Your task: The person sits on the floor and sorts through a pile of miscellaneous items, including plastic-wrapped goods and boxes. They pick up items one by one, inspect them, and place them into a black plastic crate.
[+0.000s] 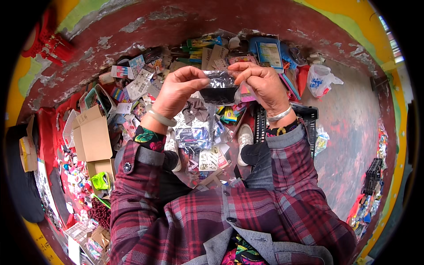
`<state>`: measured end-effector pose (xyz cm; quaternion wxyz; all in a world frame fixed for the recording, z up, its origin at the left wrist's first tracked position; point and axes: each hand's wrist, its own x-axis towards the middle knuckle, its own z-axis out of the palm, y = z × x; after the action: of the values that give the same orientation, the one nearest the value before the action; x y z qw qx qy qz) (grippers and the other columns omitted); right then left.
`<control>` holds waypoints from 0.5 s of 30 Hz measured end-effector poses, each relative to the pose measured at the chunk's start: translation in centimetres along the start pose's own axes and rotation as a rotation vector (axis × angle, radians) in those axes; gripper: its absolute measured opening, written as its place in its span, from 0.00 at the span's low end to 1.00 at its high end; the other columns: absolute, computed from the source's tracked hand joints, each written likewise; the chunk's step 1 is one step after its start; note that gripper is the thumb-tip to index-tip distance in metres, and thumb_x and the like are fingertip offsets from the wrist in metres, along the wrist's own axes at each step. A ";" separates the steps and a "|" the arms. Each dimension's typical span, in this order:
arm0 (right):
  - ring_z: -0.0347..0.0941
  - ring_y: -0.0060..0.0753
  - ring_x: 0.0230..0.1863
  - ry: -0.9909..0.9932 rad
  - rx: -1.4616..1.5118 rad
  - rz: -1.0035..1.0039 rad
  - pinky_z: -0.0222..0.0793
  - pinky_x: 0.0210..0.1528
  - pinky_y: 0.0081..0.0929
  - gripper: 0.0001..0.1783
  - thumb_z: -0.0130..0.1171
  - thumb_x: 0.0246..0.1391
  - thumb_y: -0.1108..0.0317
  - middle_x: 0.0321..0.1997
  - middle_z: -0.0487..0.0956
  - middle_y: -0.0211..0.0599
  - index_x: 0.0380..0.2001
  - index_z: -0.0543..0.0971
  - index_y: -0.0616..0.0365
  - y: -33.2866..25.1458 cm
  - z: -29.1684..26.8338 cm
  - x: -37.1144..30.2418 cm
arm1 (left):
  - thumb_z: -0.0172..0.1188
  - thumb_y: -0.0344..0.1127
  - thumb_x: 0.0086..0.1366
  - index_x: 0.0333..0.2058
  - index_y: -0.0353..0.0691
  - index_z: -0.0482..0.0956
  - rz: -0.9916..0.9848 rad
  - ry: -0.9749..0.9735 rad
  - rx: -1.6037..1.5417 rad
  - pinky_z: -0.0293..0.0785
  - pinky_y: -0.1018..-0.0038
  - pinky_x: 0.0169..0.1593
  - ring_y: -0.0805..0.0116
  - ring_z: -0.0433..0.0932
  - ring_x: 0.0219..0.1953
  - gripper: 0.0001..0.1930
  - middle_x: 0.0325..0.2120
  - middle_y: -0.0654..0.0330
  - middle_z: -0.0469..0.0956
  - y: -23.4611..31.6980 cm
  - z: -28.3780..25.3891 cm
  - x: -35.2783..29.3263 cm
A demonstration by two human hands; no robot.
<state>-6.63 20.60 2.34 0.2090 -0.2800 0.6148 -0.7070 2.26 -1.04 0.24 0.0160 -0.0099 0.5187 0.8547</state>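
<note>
- Clear packet (219, 92) was pinched by left hand (183, 86) and right hand (265, 86)
- Packet handling seemingly underway; gentle grip was needed
- Clutter (140, 84) was heaped along floor's (346, 137) far edge

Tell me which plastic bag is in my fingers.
The clear bag with something black inside, pinched by your left hand and right hand; the white bag sits apart on the floor.

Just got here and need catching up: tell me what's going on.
A person's left hand and right hand hold up a clear plastic packet by its upper corners. Something black is inside; I can't tell what. Below, packets and cards lie between the white shoes, and an open cardboard box sits to the left.
</note>
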 end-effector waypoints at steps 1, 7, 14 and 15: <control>0.72 0.29 0.43 -0.006 0.019 0.012 0.64 0.50 0.23 0.11 0.46 0.44 0.80 0.41 0.78 0.40 0.21 0.80 0.65 0.0 -0.1 0.0 | 0.56 0.22 0.57 0.35 0.33 0.75 0.016 0.017 0.068 0.70 0.80 0.43 0.74 0.74 0.35 0.06 0.31 0.62 0.76 -0.3 0.0 0.1; 0.72 0.28 0.45 0.196 -0.221 -0.023 0.65 0.48 0.22 0.13 0.59 0.46 0.69 0.43 0.77 0.37 0.36 0.78 0.63 -0.9 -0.6 0.2 | 0.58 0.20 0.55 0.34 0.34 0.76 0.086 0.081 0.299 0.69 0.81 0.43 0.77 0.73 0.35 0.07 0.31 0.63 0.76 -0.8 -0.2 -0.1; 0.68 0.16 0.27 -0.150 -0.345 0.190 0.63 0.29 0.18 0.13 0.65 0.41 0.67 0.23 0.76 0.28 0.32 0.79 0.61 2.1 0.6 -0.2 | 0.57 0.18 0.55 0.36 0.32 0.75 0.129 -0.025 0.400 0.70 0.78 0.47 0.74 0.74 0.38 0.09 0.34 0.60 0.77 -1.4 1.7 -0.5; 0.67 0.15 0.25 -0.144 -0.352 0.218 0.62 0.27 0.17 0.11 0.64 0.41 0.68 0.21 0.75 0.27 0.30 0.80 0.62 1.8 0.7 -0.3 | 0.57 0.18 0.55 0.37 0.33 0.75 0.128 -0.038 0.358 0.70 0.78 0.47 0.74 0.74 0.39 0.10 0.34 0.59 0.77 -1.2 1.7 -0.7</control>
<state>-6.02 19.95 0.63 0.2753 -0.2937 0.7389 -0.5404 2.96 0.96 0.00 -0.0270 0.0425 0.6618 0.7480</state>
